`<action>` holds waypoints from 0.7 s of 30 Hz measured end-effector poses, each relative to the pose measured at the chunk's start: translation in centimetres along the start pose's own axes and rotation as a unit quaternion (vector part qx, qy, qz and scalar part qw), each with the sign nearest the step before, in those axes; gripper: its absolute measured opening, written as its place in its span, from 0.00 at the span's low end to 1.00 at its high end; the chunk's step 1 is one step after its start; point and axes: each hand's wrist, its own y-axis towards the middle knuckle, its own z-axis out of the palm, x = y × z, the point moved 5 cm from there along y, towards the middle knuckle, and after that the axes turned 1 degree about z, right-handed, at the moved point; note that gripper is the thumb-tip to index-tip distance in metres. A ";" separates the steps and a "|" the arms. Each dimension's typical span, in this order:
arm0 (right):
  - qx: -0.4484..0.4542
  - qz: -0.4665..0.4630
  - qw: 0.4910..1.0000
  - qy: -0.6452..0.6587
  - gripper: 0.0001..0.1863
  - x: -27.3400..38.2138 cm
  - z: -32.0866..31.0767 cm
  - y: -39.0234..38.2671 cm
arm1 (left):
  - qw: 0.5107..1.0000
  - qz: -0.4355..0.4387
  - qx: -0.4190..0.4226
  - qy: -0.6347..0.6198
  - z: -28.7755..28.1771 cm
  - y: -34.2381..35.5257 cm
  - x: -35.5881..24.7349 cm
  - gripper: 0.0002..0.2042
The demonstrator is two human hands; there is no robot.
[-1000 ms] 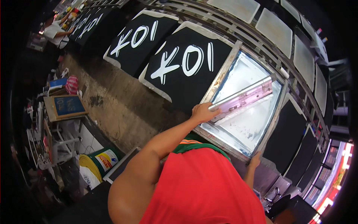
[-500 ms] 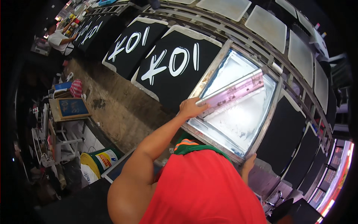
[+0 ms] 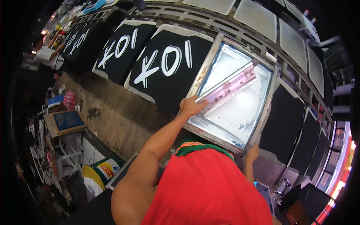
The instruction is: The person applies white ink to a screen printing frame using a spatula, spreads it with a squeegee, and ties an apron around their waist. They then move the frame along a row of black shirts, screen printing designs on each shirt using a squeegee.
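A screen printing frame (image 3: pixel 200 78) with a pale metal and wood border lies over the board in front of me, its mesh smeared with white ink (image 3: pixel 240 108). Diagonally across it rests a squeegee (image 3: pixel 229 84) with a metal bar and a pinkish, ink-spotted side. My left hand (image 3: pixel 191 106) is closed round the frame's left edge, its fingertips against the squeegee's near end. At the near right corner, my right hand (image 3: pixel 252 153) grips the frame, some of its fingers hidden underneath.
Left of the frame, black fabric panels with white lettering (image 3: pixel 165 65) lie on boards; plain black panels (image 3: pixel 283 120) lie to the right. Bare boards (image 3: pixel 255 18) line the far side behind metal rails. A bucket (image 3: pixel 105 168) stands lower left. Another person (image 3: pixel 45 54) works far left.
My view has turned a little, so the frame and panels sit further left in it. More of my right hand and forearm shows. Both hands keep their hold; the squeegee stays across the frame.
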 end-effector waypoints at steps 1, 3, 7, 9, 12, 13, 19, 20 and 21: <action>-0.003 0.030 0.999 0.025 0.34 -0.4 0.3 0.1 | 1.000 -0.010 -0.005 -0.005 0.0 0.1 0.3 0.38; -0.004 0.060 0.998 0.037 0.35 -1.1 0.1 0.1 | 0.998 -0.057 0.025 0.019 0.4 0.4 1.3 0.45; 0.076 0.159 0.965 0.197 0.38 -1.9 -1.2 0.2 | 0.997 -0.059 0.039 0.012 1.2 1.8 2.7 0.45; 0.122 0.181 0.953 0.209 0.44 -1.7 -2.7 0.0 | 0.992 0.017 0.027 -0.121 1.6 1.9 2.2 0.32; 0.135 0.229 0.929 0.259 0.43 0.2 -4.8 0.2 | 0.995 0.032 0.005 -0.096 0.8 1.6 1.7 0.30; 0.114 0.219 0.930 0.272 0.42 1.5 -5.3 0.6 | 0.996 0.023 0.007 -0.087 0.3 1.4 1.3 0.30; -0.034 -0.266 0.963 -0.037 0.22 19.8 -6.4 6.5 | 0.984 0.104 0.017 0.143 -4.4 3.0 -4.5 0.24; -0.009 -0.368 0.924 -0.101 0.28 23.3 -6.0 6.7 | 0.985 0.097 0.014 0.145 -4.9 3.9 -5.5 0.24; 0.001 -0.433 0.888 -0.153 0.34 26.3 -5.2 6.7 | 0.957 0.220 -0.011 0.190 -5.6 4.6 -7.8 0.22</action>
